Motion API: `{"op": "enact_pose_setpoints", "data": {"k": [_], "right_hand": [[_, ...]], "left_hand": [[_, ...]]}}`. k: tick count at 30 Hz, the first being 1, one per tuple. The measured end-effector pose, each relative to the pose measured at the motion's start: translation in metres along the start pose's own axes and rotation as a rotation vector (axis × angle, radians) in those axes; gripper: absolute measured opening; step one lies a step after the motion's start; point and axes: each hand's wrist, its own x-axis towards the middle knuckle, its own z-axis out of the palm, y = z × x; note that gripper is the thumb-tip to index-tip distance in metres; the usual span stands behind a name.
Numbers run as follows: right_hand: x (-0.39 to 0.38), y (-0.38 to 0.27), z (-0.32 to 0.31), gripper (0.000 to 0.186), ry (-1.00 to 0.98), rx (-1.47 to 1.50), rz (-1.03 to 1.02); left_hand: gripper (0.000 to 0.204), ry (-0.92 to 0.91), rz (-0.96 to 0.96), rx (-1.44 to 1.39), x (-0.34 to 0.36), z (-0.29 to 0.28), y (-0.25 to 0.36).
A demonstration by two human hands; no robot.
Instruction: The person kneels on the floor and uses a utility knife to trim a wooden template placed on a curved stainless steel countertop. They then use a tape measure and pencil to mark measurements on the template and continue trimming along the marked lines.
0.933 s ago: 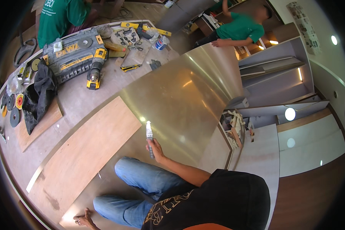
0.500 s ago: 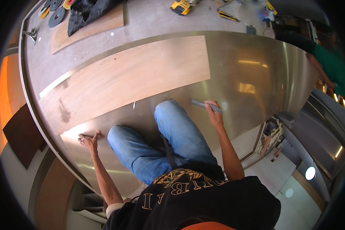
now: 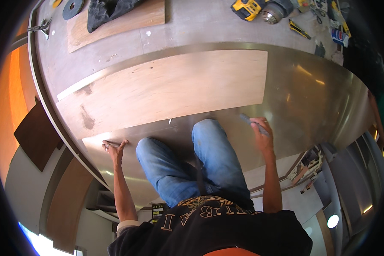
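My left hand (image 3: pixel 115 150) rests on the shiny metal sheet (image 3: pixel 311 91), thumb and fingers spread, just below the near left corner of a long plywood strip (image 3: pixel 170 87). In my right hand (image 3: pixel 262 130) is a slim grey tool (image 3: pixel 245 118), its exact kind not clear. The tool slants up and left over the sheet, its far end near the strip's near right corner. My knees in blue jeans (image 3: pixel 215 149) are on the metal between my hands. A small white sliver (image 3: pixel 170 121) lies at the strip's near edge.
Across the worktable lie a yellow and black power tool (image 3: pixel 246 9), a drill chuck (image 3: pixel 272 16), a yellow utility knife (image 3: pixel 300 30), a clamp (image 3: pixel 42 28), a grey abrasive disc (image 3: pixel 72 8) and black cloth (image 3: pixel 109 13) on a board. Another person's arm (image 3: pixel 375 113) shows at right.
My view has shifted, so the scene sits farther right. The grey tool now slants more steeply, its far end closer to the plywood strip. My left hand stays spread on the sheet.
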Motion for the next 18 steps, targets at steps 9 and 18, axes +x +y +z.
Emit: {"op": "enact_pose_setpoints", "data": {"k": [9,18], "right_hand": [[0.109,-0.03,-0.035,0.016,0.358,0.118,-0.24],[0.17,-0.095,0.002,0.017,0.344,0.16,-0.44]], "left_hand": [[0.147,-0.083,-0.148,-0.194,-0.017,-0.003,0.08],[0.145,-0.056,-0.208,-0.234,-0.015,0.005,0.09]]}}
